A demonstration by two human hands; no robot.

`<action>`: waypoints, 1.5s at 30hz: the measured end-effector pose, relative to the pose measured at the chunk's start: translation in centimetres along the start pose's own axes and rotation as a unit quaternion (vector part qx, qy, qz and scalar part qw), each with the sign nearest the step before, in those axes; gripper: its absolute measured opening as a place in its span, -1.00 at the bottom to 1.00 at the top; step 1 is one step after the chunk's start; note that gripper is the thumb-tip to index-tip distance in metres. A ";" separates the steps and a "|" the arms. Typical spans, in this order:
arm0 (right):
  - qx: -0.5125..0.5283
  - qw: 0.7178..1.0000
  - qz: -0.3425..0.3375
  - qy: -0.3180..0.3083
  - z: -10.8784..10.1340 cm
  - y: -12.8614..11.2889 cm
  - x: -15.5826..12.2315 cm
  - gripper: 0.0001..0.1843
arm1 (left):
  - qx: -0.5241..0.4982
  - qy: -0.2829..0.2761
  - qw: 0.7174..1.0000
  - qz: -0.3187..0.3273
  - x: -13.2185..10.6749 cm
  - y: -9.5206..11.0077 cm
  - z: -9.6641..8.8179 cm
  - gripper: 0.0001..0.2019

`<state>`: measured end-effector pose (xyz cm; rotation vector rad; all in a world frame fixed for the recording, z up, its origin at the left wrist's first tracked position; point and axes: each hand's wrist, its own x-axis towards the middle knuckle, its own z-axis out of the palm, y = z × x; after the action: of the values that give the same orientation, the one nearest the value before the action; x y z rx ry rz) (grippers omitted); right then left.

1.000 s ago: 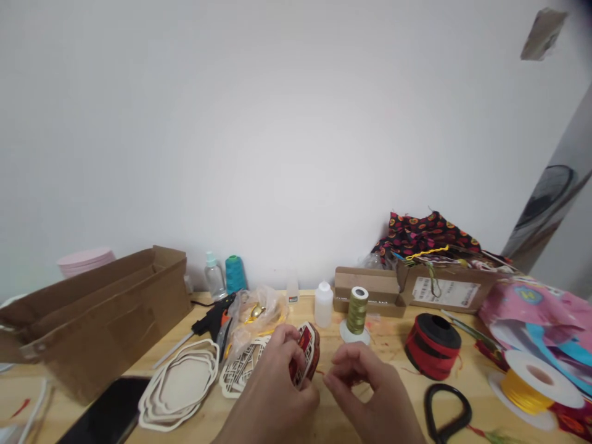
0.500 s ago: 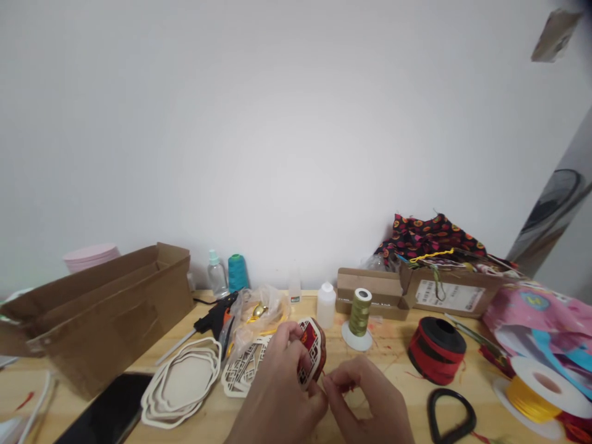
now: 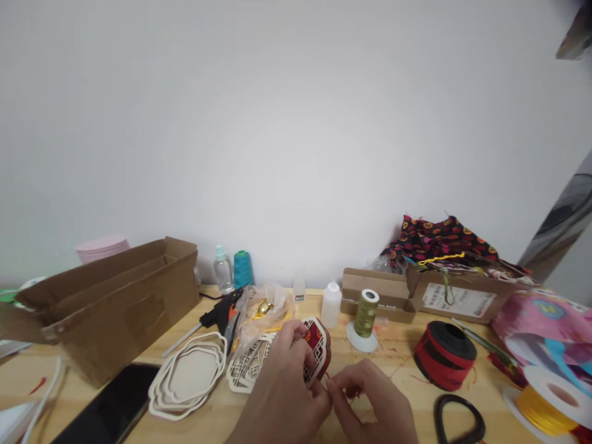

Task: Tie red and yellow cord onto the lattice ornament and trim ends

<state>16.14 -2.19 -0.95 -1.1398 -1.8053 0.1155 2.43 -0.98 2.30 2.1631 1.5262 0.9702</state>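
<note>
One gold piece [image 3: 264, 306] in plastic bag [image 3: 281, 298], left hand [image 3: 289, 383] tight on ornament [image 3: 315, 343], right hand [image 3: 372, 399] tight on thread [image 3: 327, 374]

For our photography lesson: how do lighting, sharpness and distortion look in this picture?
Head view: the wall is brightest mid-frame, dimming outward; head view: the long cardboard box and yellow spool near the sides look stretched; head view: the left hand and right hand look slightly soft, and print on the white label is unreadable.

a plain pale wall [image 3: 277, 135] rises behind a light wooden table [image 3: 398, 351].
</note>
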 end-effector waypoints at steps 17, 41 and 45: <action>0.026 0.998 0.059 0.011 0.4 0.0 -0.1 -0.85 | 0.053 0.000 0.998 0.014 -0.2 0.0 0.2 -0.81; 0.249 0.924 0.262 -0.124 0.3 0.1 0.6 -0.91 | 0.063 -0.013 0.998 0.007 -0.4 0.5 0.2 -0.77; 0.273 0.910 0.284 -0.127 -0.2 -0.1 1.0 -0.85 | 0.078 -0.006 0.997 0.005 -0.4 0.2 0.3 -0.71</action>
<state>16.11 -1.56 -0.13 -1.2274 -1.4521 1.0861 2.76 -1.41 2.06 2.2783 1.6378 0.8664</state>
